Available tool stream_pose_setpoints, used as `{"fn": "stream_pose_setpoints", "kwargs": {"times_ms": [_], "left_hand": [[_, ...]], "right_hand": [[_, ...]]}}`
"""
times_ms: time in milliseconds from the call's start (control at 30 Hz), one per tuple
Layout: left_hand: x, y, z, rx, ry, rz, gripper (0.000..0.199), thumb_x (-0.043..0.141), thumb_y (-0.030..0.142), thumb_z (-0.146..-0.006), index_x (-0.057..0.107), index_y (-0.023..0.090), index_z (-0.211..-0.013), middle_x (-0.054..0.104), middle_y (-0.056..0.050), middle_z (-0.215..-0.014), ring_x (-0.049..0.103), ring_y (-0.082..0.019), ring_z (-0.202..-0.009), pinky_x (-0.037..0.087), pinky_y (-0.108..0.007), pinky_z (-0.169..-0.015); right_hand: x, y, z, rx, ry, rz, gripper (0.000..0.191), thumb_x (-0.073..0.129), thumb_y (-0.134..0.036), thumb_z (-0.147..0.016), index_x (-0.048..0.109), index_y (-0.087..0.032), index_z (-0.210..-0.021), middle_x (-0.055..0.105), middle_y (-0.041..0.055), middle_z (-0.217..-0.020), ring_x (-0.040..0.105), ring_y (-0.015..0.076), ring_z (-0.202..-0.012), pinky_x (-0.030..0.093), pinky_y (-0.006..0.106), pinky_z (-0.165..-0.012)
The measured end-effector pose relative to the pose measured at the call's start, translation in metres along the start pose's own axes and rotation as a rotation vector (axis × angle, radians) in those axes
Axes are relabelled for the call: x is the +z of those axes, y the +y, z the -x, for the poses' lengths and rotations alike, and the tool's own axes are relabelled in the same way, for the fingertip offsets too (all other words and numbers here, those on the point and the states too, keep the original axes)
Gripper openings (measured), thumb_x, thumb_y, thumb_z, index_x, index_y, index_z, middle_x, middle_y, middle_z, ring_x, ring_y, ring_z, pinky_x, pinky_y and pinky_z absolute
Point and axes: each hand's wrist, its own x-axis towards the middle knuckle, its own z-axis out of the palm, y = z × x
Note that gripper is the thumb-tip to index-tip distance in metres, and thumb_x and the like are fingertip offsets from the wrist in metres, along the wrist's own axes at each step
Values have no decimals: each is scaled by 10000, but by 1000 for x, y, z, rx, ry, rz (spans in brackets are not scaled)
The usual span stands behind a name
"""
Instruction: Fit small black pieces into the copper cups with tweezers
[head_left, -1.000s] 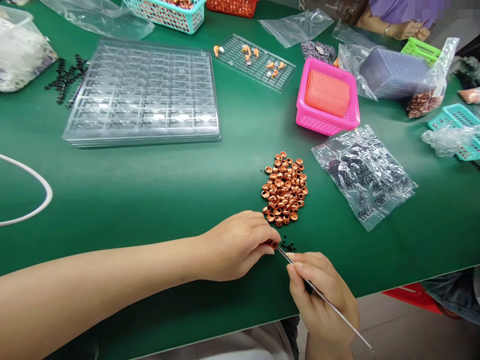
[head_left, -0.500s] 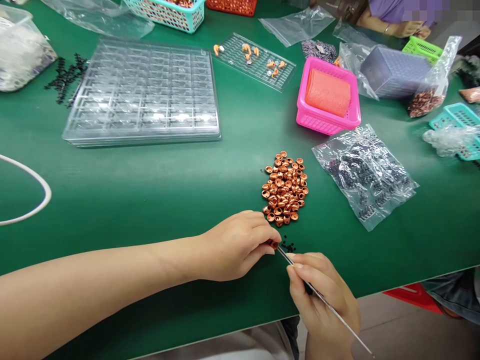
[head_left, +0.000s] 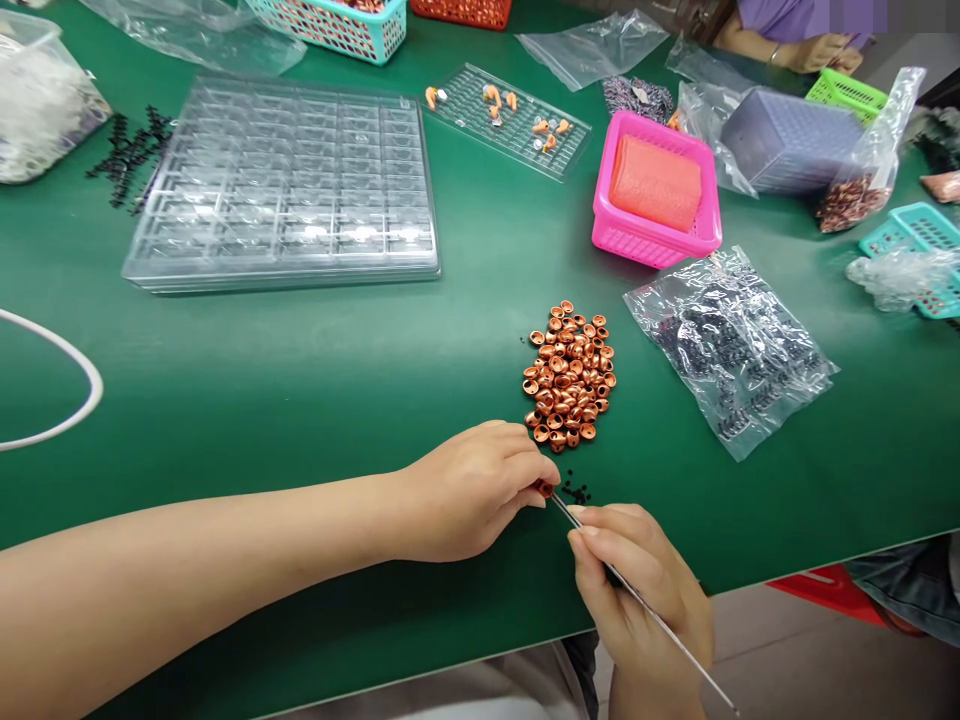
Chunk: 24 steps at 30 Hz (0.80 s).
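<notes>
Between the thumb and fingers of my left hand (head_left: 480, 490) is pinched a small copper-coloured cup-shaped piece (head_left: 545, 488), partly hidden by the fingertips. My right hand (head_left: 649, 590) is closed round a thin metal rod-like tool (head_left: 651, 610), held like a pen. The tool's upper tip meets the copper piece; its other end slants down to the right. Just right of the left fingertips lie several tiny black bits (head_left: 577, 493). Beyond my hands sits a heap of copper-coloured pieces (head_left: 571, 375) of the same kind.
Stacked clear plastic trays (head_left: 285, 190) lie at the back left, and a smaller clear tray (head_left: 510, 120) holds orange pieces. A pink basket (head_left: 637, 250) contains a salmon-coloured roll. Nearer is a clear bag (head_left: 739, 350) of dark parts. Across the table are another person's hands (head_left: 821, 52).
My right hand and the tool have shifted slightly to the left. My left hand keeps its pinch on the copper piece with barely any movement.
</notes>
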Motion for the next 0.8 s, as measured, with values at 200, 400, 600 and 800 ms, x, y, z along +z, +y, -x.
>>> {"fn": "stream_pose_setpoints", "kwargs": {"times_ms": [200,400,600,800], "left_hand": [[3,2,1,8,8,16,160,421,110,-961,577,136,-938,651,-71,-824,555,-180,-754,458,-318,-750],[4,5,1,0,33,118,136,444,80,-926,571,128,-934,645,-69,-816,535,-169,-733,451,-292,-711],[2,5,0,-4,36,189,134,463,68,-917,582,118,-953,662,-71,-830,548,-166,-752,452,-278,-719],[0,4,-1,-36,9,217,116,501,95,-927,603,124,-973,665,-71,-868,570,-165,-792,460,-270,-748]], "right_hand": [[-1,-1,0,-24,-18,-48,388,644,30,-793,615,-198,-1106,712,67,-1017,691,174,-889,613,350,-730],[-1,-4,3,-38,24,-27,365,657,39,-784,641,-172,-1081,717,75,-1012,689,175,-875,615,337,-711],[2,-5,1,-32,75,-27,339,647,20,-803,645,-191,-1068,723,57,-970,686,164,-839,610,324,-678],[1,-4,0,-33,76,-55,385,670,76,-746,631,-159,-1048,713,69,-972,678,165,-852,606,345,-707]]}}
